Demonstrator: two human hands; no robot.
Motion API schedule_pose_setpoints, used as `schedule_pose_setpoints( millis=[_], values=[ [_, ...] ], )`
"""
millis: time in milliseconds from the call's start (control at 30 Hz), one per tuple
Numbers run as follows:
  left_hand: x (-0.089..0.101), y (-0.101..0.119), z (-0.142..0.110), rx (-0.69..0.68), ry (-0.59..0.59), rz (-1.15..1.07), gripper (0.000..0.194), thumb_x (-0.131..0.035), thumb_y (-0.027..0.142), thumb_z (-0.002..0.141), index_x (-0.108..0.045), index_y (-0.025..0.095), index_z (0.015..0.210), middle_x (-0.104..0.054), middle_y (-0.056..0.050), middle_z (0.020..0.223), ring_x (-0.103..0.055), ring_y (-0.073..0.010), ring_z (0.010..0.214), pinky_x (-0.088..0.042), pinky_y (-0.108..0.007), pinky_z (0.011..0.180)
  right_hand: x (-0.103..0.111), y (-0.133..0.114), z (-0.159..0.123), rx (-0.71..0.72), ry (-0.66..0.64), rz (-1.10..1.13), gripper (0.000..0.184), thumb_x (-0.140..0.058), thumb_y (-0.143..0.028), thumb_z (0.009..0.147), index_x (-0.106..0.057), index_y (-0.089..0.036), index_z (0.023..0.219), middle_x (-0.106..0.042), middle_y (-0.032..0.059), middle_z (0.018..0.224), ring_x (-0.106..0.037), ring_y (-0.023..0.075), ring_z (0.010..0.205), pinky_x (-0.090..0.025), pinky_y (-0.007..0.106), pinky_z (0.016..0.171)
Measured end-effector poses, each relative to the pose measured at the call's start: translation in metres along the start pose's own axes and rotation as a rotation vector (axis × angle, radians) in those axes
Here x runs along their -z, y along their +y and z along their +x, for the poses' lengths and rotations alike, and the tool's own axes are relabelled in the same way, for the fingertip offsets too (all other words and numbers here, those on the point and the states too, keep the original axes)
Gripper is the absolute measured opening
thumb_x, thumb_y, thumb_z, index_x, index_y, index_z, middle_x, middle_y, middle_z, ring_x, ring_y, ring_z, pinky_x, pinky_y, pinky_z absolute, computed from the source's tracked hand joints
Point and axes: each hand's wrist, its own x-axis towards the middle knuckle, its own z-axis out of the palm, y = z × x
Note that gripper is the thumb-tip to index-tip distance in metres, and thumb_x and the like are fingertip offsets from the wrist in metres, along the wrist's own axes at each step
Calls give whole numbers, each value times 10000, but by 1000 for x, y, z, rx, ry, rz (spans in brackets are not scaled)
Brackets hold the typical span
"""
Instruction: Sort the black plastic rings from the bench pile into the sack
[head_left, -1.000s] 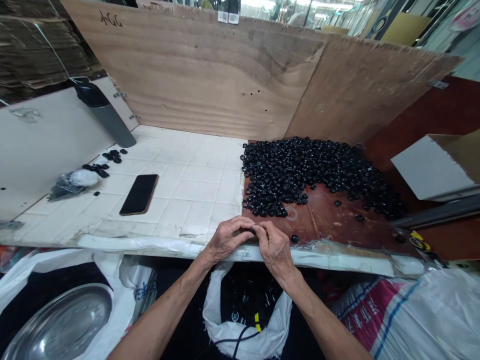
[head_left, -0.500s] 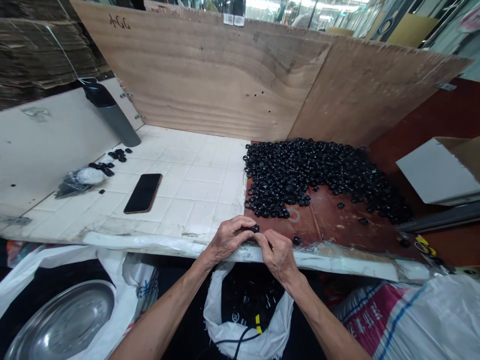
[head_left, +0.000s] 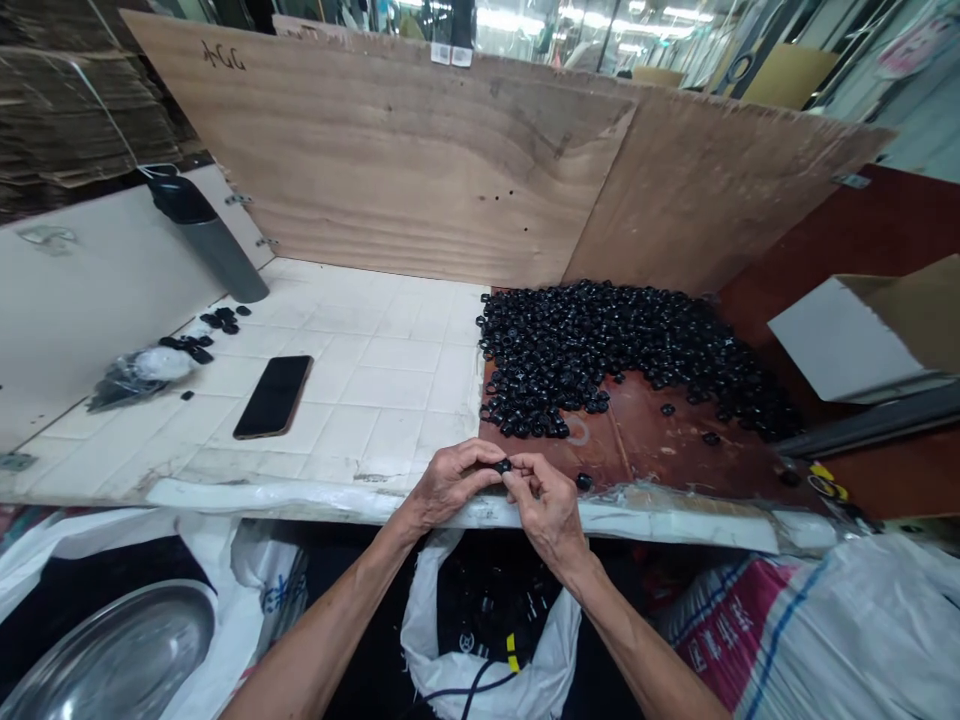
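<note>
At lower centre, the left hand [head_left: 451,486] and right hand [head_left: 547,506] pinch a small black ring [head_left: 503,466] between their fingertips, the ring now showing where a second ago fingers hid it. To the right, a heap of black rings [head_left: 622,360] lies on a brown board [head_left: 645,440].

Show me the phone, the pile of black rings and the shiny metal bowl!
the phone [head_left: 274,397]: head view, on its black face
the pile of black rings [head_left: 600,360]: head view, pile's middle
the metal bowl [head_left: 112,655]: head view, inner surface
</note>
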Motion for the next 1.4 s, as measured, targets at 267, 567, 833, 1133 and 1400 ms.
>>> schedule_pose_setpoints(
  millis=[267, 567, 833, 1133, 1400],
  values=[
    [9, 18, -15, 79, -253, 12, 130, -607, 259, 910, -685, 155, 909, -718, -74, 924, -678, -176, 854, -548, -282, 780, -5, 26, -29, -137, 33, -15, 232, -598, -418, 864, -648, -192, 866, -593, -8, 578, -581, 165, 512, -462, 252, 487],
    [-23, -35, 34, 195, 60, 534, 287, -687, 226, 820, -654, 223, 1105, -651, -36, 1011, -648, -169, 774, -542, -312, 777, 65, 53, -7, 191, 172, -562, 166, -483, -219, 906, -648, -201, 892, -615, 81, 860, -638, 222, 785, -534, 336, 713],
    [-17, -20, 26, 195, -46, 574, 196, -576, 106, 845, -632, 204, 1005, -689, -36, 957, -658, -209, 902, -531, -340, 858, 29, 54, 10, 247, 68, -481, 106, -554, -200, 893, -605, -180, 983, -601, 64, 875, -608, 199, 741, -532, 333, 734],
    [-13, -31, 11, 181, -18, 467, 233, -595, 117, 830, -625, 217, 1039, -683, -26, 970, -644, -189, 889, -529, -334, 847, 20, 47, 7, 197, -2, -332, 136, -582, -178, 880, -638, -186, 1004, -608, 33, 856, -600, 167, 710, -509, 292, 701],
    [-7, -34, 22, 307, 257, 478, 393, -565, 73, 760, -583, 203, 1131, -582, -24, 980, -609, -139, 723, -534, -273, 685, 1, 27, 14, 259, -238, -241, 303, -600, -147, 814, -660, -203, 1106, -641, 33, 882, -624, 169, 741, -528, 279, 690]
  ],
)
